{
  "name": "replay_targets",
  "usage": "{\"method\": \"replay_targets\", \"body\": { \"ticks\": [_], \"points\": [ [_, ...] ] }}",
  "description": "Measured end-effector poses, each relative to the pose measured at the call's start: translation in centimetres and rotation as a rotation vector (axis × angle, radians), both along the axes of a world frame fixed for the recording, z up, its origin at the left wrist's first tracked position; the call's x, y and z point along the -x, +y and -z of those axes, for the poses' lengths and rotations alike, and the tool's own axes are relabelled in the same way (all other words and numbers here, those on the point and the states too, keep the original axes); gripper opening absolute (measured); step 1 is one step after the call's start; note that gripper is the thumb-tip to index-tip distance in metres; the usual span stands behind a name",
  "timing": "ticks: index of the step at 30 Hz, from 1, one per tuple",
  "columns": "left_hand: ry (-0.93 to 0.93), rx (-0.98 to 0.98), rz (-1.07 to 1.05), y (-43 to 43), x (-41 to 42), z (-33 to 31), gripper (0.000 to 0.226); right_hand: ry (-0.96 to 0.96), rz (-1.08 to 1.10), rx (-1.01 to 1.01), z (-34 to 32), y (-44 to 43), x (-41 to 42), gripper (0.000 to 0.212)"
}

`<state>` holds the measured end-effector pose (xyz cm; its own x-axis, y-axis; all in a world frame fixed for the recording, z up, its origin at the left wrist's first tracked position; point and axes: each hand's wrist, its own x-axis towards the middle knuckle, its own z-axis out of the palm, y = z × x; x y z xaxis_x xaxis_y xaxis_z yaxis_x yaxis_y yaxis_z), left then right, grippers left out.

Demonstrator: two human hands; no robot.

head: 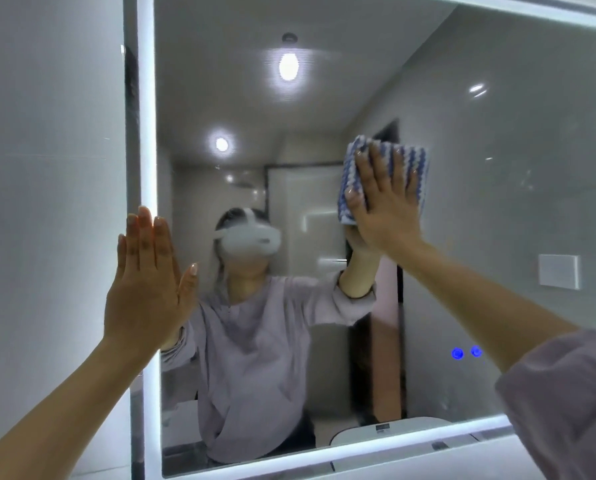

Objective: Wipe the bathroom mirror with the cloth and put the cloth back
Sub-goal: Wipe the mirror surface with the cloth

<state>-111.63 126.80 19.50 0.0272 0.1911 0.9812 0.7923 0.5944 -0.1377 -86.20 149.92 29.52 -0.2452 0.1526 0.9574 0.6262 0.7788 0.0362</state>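
A large bathroom mirror [497,168] with a lit white border fills most of the view. My right hand [383,206] lies flat with fingers spread, pressing a blue-and-white striped cloth [418,168] against the glass a little above the middle. My left hand [147,285] is raised, flat and empty, its fingers straight and close together at the mirror's left lit edge. The glass reflects a person in a pale purple top, arm raised to the cloth.
A plain grey wall [47,202] runs along the left of the mirror. Two small blue lights [466,352] glow on the glass at lower right. The mirror's bottom lit edge [324,455] slants across the lower part of the view.
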Motion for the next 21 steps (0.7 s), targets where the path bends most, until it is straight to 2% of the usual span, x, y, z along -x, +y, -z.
{"method": "replay_targets", "body": {
  "ticks": [6,14,17,19,21],
  "points": [
    [0.026,0.030,-0.024,0.2,0.0,0.0,0.072,-0.102,0.028,-0.029,5.0,0.0,-0.3,0.067],
    [0.030,0.034,0.016,-0.2,-0.4,-0.2,0.073,-0.166,0.101,0.004,7.8,0.3,-0.3,0.070],
    [-0.108,0.093,0.040,0.0,-1.3,-0.6,0.078,-0.164,0.048,-0.007,7.6,0.1,-0.8,0.067],
    [-0.229,0.059,0.162,-0.4,-1.8,-1.0,0.082,-0.182,0.061,-0.006,7.5,0.0,-0.9,0.068],
    [-0.196,0.004,0.232,-1.0,-2.6,-1.0,0.077,-0.184,0.077,0.015,7.5,0.0,-0.8,0.069]
  ]
}}
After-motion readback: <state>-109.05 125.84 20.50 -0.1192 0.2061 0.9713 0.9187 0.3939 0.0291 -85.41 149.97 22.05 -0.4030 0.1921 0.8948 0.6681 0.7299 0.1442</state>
